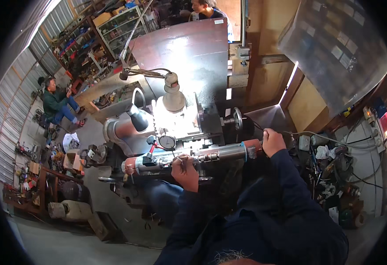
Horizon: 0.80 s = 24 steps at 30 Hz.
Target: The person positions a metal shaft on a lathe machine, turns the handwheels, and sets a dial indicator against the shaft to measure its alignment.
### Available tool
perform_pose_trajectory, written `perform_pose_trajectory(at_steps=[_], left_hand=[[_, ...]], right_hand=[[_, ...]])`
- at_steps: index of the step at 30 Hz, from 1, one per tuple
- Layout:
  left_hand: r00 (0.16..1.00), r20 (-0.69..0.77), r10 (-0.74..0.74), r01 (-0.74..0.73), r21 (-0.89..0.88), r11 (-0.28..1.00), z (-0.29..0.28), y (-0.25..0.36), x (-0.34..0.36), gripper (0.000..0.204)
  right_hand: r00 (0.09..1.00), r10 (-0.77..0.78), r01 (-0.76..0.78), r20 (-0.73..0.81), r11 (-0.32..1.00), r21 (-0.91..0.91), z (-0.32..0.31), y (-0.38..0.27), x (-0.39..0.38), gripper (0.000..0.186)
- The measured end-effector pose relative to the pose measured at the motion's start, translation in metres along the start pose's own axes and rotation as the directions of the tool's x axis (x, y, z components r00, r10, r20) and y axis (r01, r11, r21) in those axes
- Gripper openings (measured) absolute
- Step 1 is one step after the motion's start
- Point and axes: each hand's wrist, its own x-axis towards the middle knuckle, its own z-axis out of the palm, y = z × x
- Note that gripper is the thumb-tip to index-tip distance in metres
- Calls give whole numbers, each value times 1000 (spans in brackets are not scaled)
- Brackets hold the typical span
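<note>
My left hand [185,172] is in front of the machine's horizontal shaft [226,152], its fingers drawn together in a pinch. What they hold, if anything, is too small to make out. Just beyond it stands a round dial gauge [167,141], beside a red and black stand [149,152]. My right hand [274,142] is curled at the red right end [251,146] of the machine; what its fingers close on is hidden. A grinding machine's motor housing [174,100] rises behind the shaft under bright light.
A handwheel [237,118] sits behind the shaft. A dark lamp [137,118] leans over the left side. Behind stands a large metal panel [202,53], with a person [209,9] beyond it. Another person [57,99] sits at left. Cables [330,136] and clutter lie at right.
</note>
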Motion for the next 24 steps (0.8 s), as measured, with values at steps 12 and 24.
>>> perform_pose_trajectory(at_steps=[12,24], left_hand=[[962,231,146,-177,119,977,-11,5,7,17],[996,86,-3,17,-159,987,-5,-2,1,13]], right_hand=[[987,-123,121,-105,992,-29,17,21,7,28],[999,-33,33,-29,999,6,10,13,5,28]])
